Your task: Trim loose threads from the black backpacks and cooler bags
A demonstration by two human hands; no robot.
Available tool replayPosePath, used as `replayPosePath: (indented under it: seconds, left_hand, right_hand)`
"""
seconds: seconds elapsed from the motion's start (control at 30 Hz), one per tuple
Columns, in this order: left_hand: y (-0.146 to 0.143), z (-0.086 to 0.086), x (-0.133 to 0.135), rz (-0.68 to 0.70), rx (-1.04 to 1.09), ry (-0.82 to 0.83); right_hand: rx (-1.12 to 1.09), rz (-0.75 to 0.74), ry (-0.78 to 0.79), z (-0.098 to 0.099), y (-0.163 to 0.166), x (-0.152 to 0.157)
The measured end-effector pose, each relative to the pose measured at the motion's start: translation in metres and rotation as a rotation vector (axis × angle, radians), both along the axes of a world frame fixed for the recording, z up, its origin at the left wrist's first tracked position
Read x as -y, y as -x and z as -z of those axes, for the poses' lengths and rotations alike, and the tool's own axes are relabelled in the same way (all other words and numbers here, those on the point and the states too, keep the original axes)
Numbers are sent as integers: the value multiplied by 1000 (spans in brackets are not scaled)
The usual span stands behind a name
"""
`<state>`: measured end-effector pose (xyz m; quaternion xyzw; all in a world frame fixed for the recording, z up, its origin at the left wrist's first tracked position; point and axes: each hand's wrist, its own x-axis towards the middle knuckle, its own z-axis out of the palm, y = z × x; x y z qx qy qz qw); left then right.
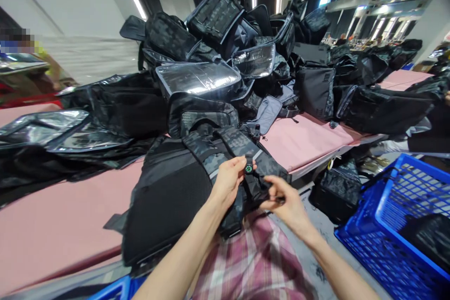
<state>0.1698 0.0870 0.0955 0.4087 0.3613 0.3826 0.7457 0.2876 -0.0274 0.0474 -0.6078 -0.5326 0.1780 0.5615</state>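
Observation:
A black and dark-camouflage backpack (165, 192) lies on the table's front edge, its padded shoulder straps (206, 150) facing up. My left hand (228, 180) is closed, pinching a black buckle (249, 168) with a small round green-and-black compass face on it. The buckle sits over the right-hand shoulder strap. Just to the right, my right hand (286, 201) has its fingers curled together around a small dark piece, perhaps webbing or a clip; its kind is not clear. Black webbing (258, 183) runs between the two hands.
A high pile of similar bags (214, 18) stands behind, several open with silver linings (200, 77). Pink cloth (305, 143) covers the table. At lower right a blue plastic basket (383, 215) holds a dark bag. Another bag (339, 187) lies under the table edge. A person (49, 61) is at far left.

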Motion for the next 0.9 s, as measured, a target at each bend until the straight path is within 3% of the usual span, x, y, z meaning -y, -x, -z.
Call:
replayPosePath:
  seconds: [0.13,0.23,0.33,0.43,0.5,0.57,0.63,0.77,0.9]
  left_hand:
    - [26,-2,8,-104,-13,-57]
    - [60,-2,11,-179,-250,-212]
    - [82,3,20,-290,-640,-736]
    - [81,10,39,-411,-887,-1403]
    - [71,13,52,-322,-951,-1678]
    - [57,16,59,-166,-995,-1764]
    - [44,17,60,-74,-1070,-1724]
    - [30,15,51,-16,-1135,-1685]
    - [26,19,48,26,-1087,-1834]
  right_hand:
    - [185,-122,-103,6,39,7]
    - [21,-101,-90,8,17,16]
    - [-117,180,58,18,-26,21]
    - [-136,173,139,32,-51,20]
    - [-161,123,167,40,-51,17]
    - [-209,73,198,43,-43,14]
    - [-262,27,222,43,-34,11]
    - [-327,-22,243,37,-29,6]
    - [-359,-73,259,32,-36,3]
